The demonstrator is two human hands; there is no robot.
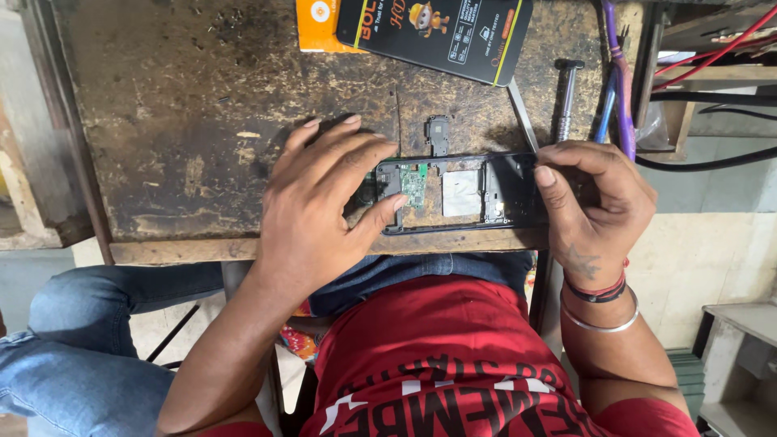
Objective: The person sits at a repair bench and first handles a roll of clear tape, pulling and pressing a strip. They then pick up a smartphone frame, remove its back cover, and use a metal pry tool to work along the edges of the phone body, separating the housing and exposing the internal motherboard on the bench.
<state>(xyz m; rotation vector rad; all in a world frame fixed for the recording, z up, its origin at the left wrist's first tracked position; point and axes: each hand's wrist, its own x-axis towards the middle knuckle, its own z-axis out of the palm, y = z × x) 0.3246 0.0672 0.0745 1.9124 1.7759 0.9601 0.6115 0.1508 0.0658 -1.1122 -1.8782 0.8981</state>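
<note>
Currently mid-disassembly, by the look of it: an opened phone frame (pixel 461 194) lies flat near the front edge of the worn wooden counter (pixel 186 121), back cover off, green circuit board (pixel 413 183) and a silver square part (pixel 461 193) showing inside. Left hand (pixel 320 210) presses down on the frame's left end, fingers spread, thumb hooked at the lower edge, holding it steady. Right hand (pixel 595 198) is clenched around a thin metal tool (pixel 522 113) whose tip meets the frame's upper right corner. Small black loose part (pixel 438 134) sits just above the frame. Screwdriver (pixel 566 97) lies near the right hand; dark package (pixel 437 34) and orange box (pixel 318 24) at the counter's far edge. Next move likely needs careful, light work at that corner while the left hand pins the frame; slipping could scratch the board.
</note>
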